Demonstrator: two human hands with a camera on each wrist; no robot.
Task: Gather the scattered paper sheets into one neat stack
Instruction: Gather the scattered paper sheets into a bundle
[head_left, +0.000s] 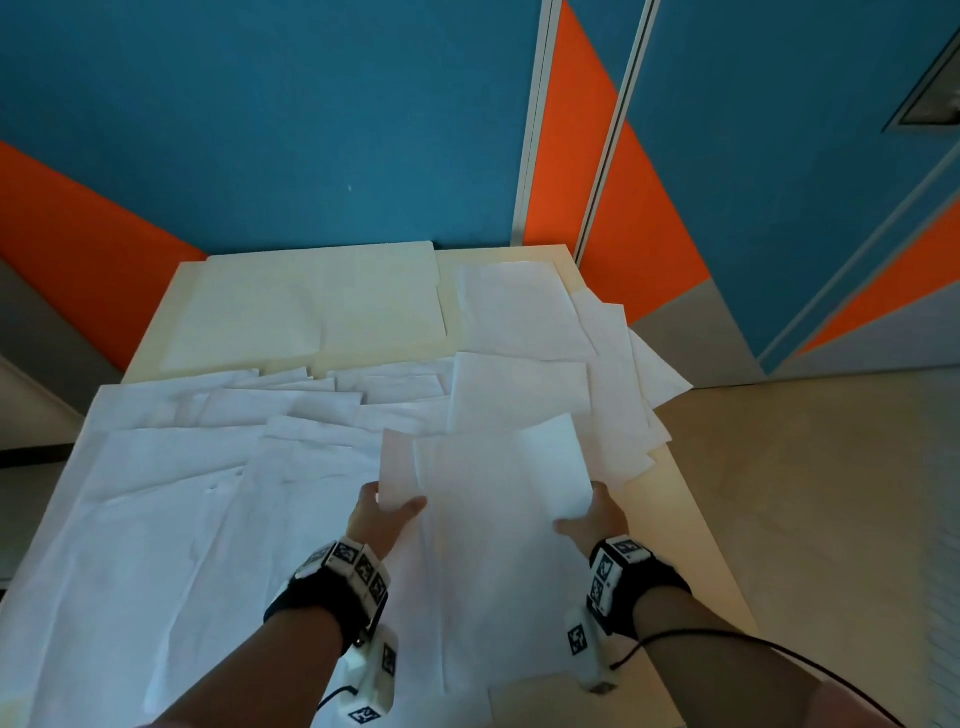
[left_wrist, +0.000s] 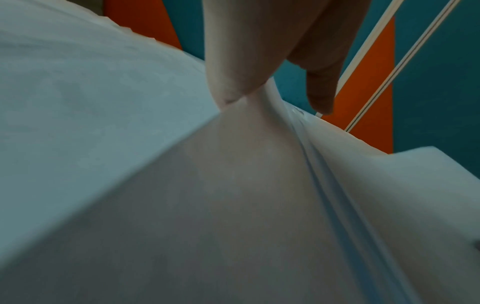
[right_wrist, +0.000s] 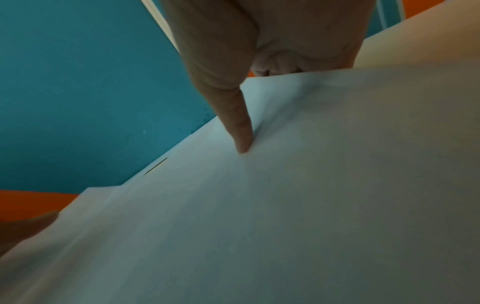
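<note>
I see two hands on one lifted batch of sheets (head_left: 488, 483), held over the near-right part of the counter (head_left: 680, 525). My left hand (head_left: 382, 514) pinches the batch's left edge, thumb on top; the left wrist view shows the thumb (left_wrist: 228, 82) pressing paper that buckles into a ridge, with at least three layered edges visible there. My right hand (head_left: 597, 514) grips the right edge, where the paper curls upward; the right wrist view has one finger (right_wrist: 241, 127) laid flat on the top sheet and the rest curled behind the edge. How many sheets are in the batch I can't count, probably a few.

Loose sheets (head_left: 218, 467) cover most of the counter, overlapping: roughly a dozen edges countable in the head view, exact count unclear. About four of them (head_left: 628, 374) hang over the counter's right edge. One big cream pad or board (head_left: 311, 306) lies flat at the far left, one more white sheet (head_left: 514, 306) just right of it. Two wrist camera rigs, one per wrist. Blue and orange wall (head_left: 311, 130) behind.
</note>
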